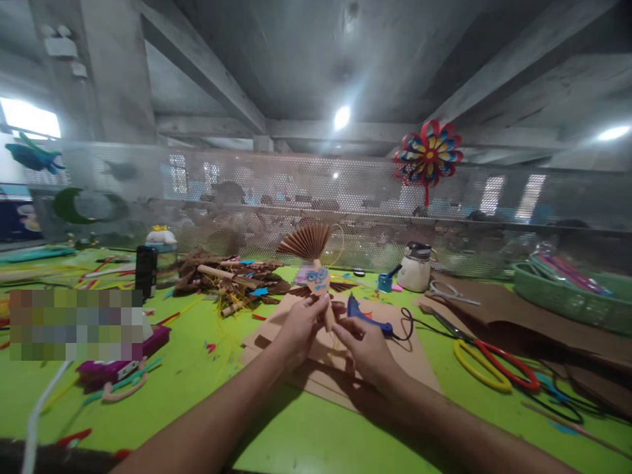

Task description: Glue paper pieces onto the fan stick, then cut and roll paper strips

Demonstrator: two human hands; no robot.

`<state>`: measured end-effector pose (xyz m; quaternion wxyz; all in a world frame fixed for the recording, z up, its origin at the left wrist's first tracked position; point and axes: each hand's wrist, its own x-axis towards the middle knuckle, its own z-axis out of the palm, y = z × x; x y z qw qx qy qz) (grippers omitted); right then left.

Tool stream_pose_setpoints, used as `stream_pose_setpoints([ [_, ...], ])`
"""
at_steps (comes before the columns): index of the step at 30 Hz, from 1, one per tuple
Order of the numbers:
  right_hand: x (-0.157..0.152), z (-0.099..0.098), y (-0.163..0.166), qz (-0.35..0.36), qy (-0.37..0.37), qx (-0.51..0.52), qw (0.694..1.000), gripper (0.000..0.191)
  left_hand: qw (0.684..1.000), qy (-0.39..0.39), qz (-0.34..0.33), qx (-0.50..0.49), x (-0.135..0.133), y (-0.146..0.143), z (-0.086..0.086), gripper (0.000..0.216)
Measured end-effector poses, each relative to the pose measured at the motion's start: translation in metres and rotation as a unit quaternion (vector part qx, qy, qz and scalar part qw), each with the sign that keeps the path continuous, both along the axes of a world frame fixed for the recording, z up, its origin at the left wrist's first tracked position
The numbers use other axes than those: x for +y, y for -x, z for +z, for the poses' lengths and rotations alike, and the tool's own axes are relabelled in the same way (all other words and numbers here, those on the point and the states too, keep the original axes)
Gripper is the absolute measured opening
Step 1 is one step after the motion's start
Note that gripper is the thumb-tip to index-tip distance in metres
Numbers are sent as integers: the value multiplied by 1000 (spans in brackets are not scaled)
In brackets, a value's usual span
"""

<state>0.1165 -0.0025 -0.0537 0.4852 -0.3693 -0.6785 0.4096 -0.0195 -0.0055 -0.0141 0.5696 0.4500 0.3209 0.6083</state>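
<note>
Both my hands meet over a stack of brown cardboard sheets on the green table. My left hand is closed around the stem of a small paper craft figure, which has a pleated brown paper fan on top and blue decoration on its face. My right hand pinches the lower end of the same stick. A blue glue gun lies on the cardboard just right of my hands, with its black cord trailing off to the right.
Scissors with red and yellow handles lie at right beside brown paper and a green basket. A white jar, a pile of brown paper scraps and a black bottle stand further back. A mesh screen bounds the table.
</note>
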Motion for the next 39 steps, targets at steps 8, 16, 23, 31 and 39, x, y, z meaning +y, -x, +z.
stream_pose_setpoints([
  [8, -8, 8, -5, -130, -386, -277, 870, 13, 1000, 0, 11, -2, 0, -1, -1, 21],
  [16, -14, 11, -7, -82, -464, -349, 810, 18, 1000, 5, 11, 21, 1, -3, -6, 24],
  [23, -13, -4, 4, -113, -489, -307, 809, 11, 1000, 12, 10, -17, 5, -3, -10, 18],
  [31, -9, -11, 10, -129, -501, -281, 808, 9, 1000, 15, 0, -22, 5, -4, -7, 14],
  [39, -9, -17, 9, -118, -494, -302, 807, 6, 999, 19, 1, -31, 1, -10, -4, 11],
])
